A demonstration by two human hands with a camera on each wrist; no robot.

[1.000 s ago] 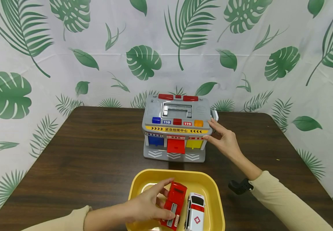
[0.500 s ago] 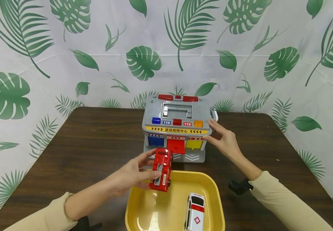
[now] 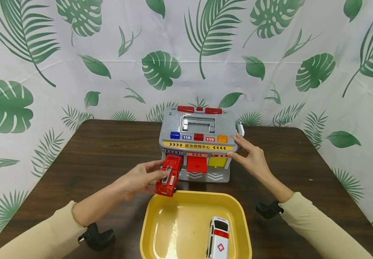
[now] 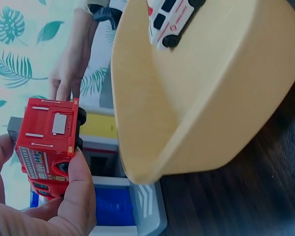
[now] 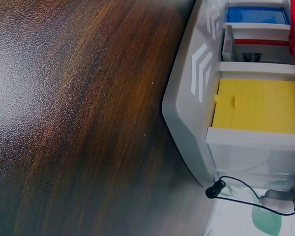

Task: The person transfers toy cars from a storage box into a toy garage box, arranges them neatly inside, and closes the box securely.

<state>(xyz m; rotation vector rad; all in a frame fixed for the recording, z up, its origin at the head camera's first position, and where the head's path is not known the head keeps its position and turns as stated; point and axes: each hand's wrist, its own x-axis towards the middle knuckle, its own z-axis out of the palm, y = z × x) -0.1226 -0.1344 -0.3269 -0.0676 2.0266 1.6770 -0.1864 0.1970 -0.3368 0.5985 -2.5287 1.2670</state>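
My left hand (image 3: 138,180) grips a red toy fire truck (image 3: 168,180) by its sides, above the yellow tray's far left corner and in front of the toy emergency station (image 3: 197,124). In the left wrist view, the fire truck (image 4: 46,128) sits between thumb and fingers. The station's blue door (image 4: 113,206) is down; the truck covers it in the head view. Its red door (image 3: 197,164) is swung up and outward, and the yellow door (image 3: 217,162) is down. My right hand (image 3: 252,160) rests on the station's right end, thumb and fingers spread and fairly straight.
The yellow tray (image 3: 244,226) stands in front of the station with a white toy ambulance (image 3: 219,239) inside. A dark cord (image 5: 231,198) with a black end piece hangs at the station's right side. Leafy printed cloth (image 3: 160,70) hangs behind the brown table (image 3: 109,151).
My left hand has lifted the fire truck out of the tray and carried it forward and left to the station's blue-door side. My right hand stays at the station's right end.
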